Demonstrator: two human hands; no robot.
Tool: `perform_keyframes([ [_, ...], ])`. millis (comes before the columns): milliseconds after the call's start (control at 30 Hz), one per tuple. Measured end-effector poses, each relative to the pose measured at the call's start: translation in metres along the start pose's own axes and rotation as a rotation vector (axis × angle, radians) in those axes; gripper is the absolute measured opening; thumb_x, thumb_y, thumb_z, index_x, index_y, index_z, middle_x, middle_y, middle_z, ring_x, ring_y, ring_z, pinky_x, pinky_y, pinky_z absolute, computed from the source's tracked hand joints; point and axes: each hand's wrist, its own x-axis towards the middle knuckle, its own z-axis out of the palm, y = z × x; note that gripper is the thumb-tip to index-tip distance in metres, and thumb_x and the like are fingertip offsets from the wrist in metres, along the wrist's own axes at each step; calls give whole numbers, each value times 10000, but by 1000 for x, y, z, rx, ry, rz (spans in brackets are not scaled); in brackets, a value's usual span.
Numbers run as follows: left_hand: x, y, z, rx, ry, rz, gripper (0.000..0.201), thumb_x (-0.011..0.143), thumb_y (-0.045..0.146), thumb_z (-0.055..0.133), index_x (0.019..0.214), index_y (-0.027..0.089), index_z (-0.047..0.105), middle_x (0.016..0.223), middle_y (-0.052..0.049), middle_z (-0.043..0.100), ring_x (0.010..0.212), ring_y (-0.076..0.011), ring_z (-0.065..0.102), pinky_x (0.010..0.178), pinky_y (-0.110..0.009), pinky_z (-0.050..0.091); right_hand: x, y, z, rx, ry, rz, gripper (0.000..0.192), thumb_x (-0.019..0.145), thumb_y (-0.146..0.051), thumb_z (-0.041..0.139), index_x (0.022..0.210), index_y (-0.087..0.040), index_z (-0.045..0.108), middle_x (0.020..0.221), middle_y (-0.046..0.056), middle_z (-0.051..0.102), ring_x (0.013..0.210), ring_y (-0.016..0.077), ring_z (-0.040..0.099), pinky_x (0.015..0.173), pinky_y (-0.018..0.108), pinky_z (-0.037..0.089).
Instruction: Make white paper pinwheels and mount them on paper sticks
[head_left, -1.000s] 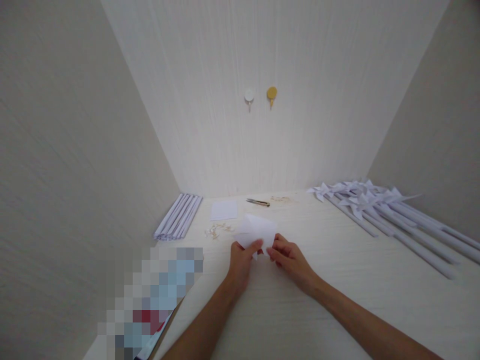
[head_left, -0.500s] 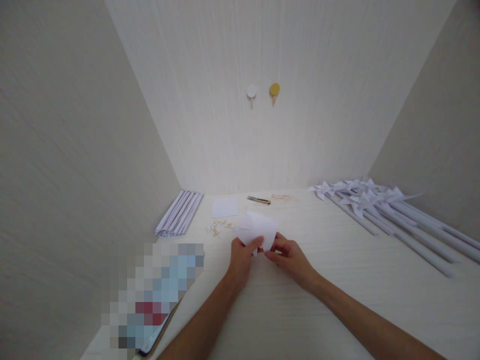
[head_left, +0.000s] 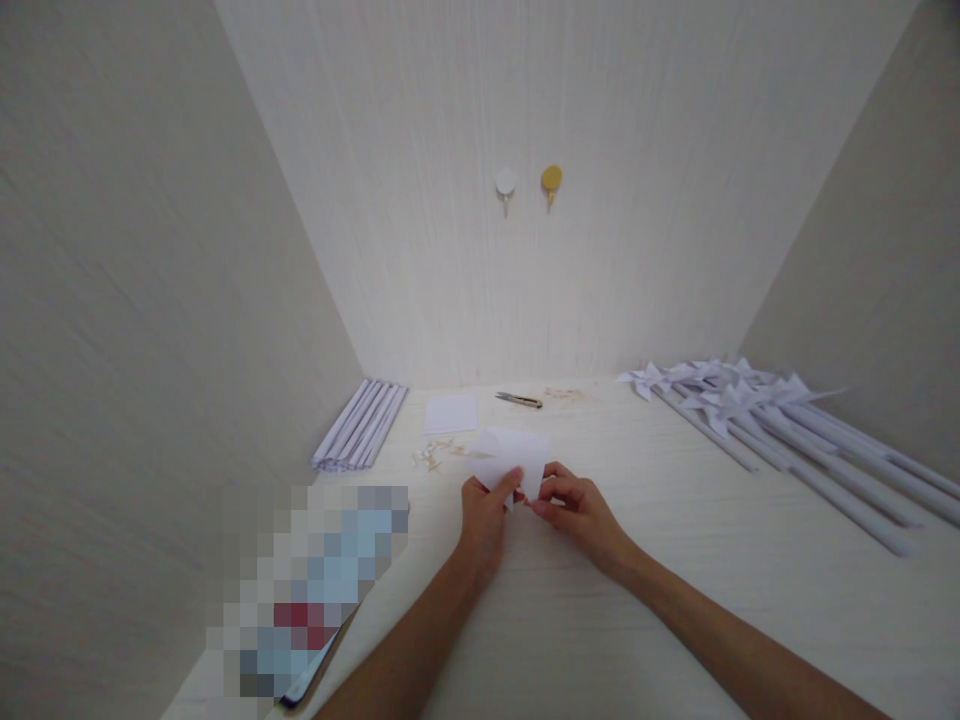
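Low over the table, a white sheet of paper [head_left: 525,455] with cut, curling flaps is held between my two hands. My left hand [head_left: 486,508] is closed on its near left edge, thumb on top. Thumb and fingers of my right hand [head_left: 568,500] pinch at the near right corner; the exact fingertip contact is too small to make out. Beyond the left hand lie small pale pieces [head_left: 431,455] in a loose scatter. Behind them is a square stack of white paper [head_left: 451,413], with thread snips [head_left: 519,400] to its right.
Rolled paper sticks [head_left: 361,425] lie bundled at the left wall. Finished paper pinwheels [head_left: 720,395] on long sticks are heaped at the right. A blurred device [head_left: 322,590] lies front left. Two round hooks, one white [head_left: 505,182], one yellow [head_left: 552,178], hang on the back wall.
The paper's far edge has dipped slightly and its right flap has shifted a little inward. My hands stay at nearly the same spot.
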Motion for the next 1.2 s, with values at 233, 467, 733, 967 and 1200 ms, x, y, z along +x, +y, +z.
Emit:
perform_keyframes([
  [233, -3, 4, 5, -86, 57, -16, 164, 513, 200, 673, 550, 116, 537, 466, 41, 518, 418, -57, 435, 424, -190, 335, 0, -1, -1, -10, -35, 0, 139, 647, -234, 584, 537, -158, 546, 787, 21, 427, 713, 124, 462, 525, 209, 369],
  [467, 5, 9, -2, -100, 109, 9, 179, 504, 215, 682, 546, 121, 536, 461, 45, 504, 421, -58, 441, 428, -188, 342, -3, 0, -1, -8, -40, -17, 118, 669, -279, 564, 643, -164, 569, 787, 20, 453, 624, 96, 442, 450, 189, 332],
  [733, 2, -1, -4, 97, -43, 31, 164, 532, 244, 671, 576, 108, 591, 502, 7, 550, 477, -89, 472, 484, -221, 371, 0, 3, 2, -50, 2, -14, 198, 679, -274, 560, 531, -159, 495, 783, 21, 442, 720, 123, 459, 522, 204, 385],
  [967, 4, 9, -1, -60, 58, -7, 172, 517, 238, 674, 529, 119, 550, 490, 35, 518, 449, -62, 451, 449, -192, 363, -4, -2, 1, -28, 12, -48, 121, 670, -234, 569, 594, -166, 504, 804, 22, 443, 683, 106, 457, 493, 191, 365],
  [1200, 3, 6, -2, 43, -44, -1, 148, 521, 220, 671, 563, 109, 581, 507, 9, 553, 443, -71, 462, 437, -195, 357, -6, -2, 2, -151, 97, -162, 163, 720, -131, 480, 838, -217, 554, 807, 22, 524, 713, 120, 508, 569, 227, 414],
])
